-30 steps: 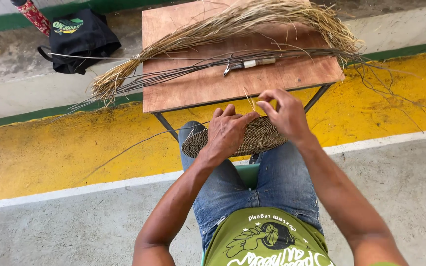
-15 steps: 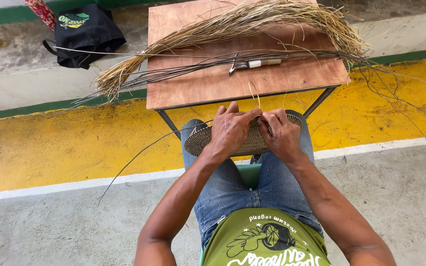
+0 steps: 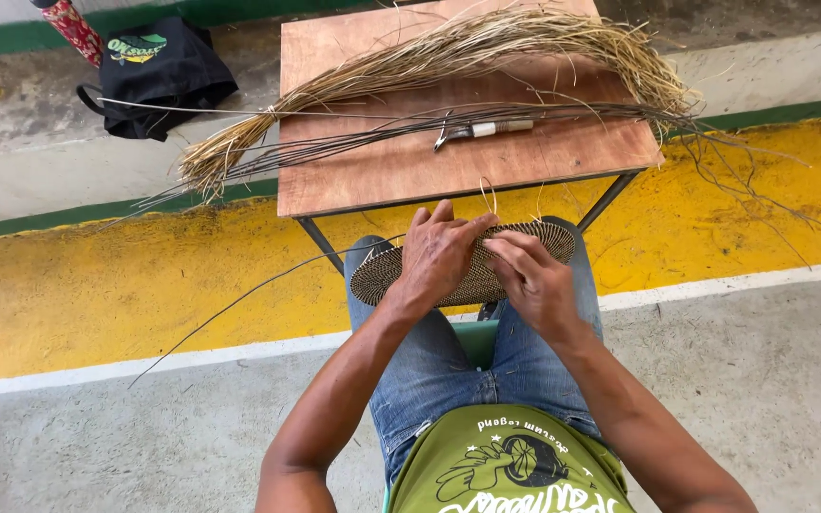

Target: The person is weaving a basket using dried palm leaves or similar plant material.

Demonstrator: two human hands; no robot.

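1. Behind our knees, a wooden table (image 3: pixel 410 171) carries dried grass (image 3: pixel 467 57) and a knife (image 3: pixel 482 130).
2. Our left hand (image 3: pixel 439 256) presses flat on the woven mat (image 3: pixel 382 271) across our lap.
3. Our right hand (image 3: pixel 534 280), earlier raised at the rim, now pinches a strand there.

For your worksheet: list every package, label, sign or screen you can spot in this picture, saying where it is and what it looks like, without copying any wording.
Black bag: on the ground, upper left beside the wooden table; soft, dark, with a yellow and green printed logo.
Green shirt: on the person, bottom centre; black and white drawn print.
No screens or signs.
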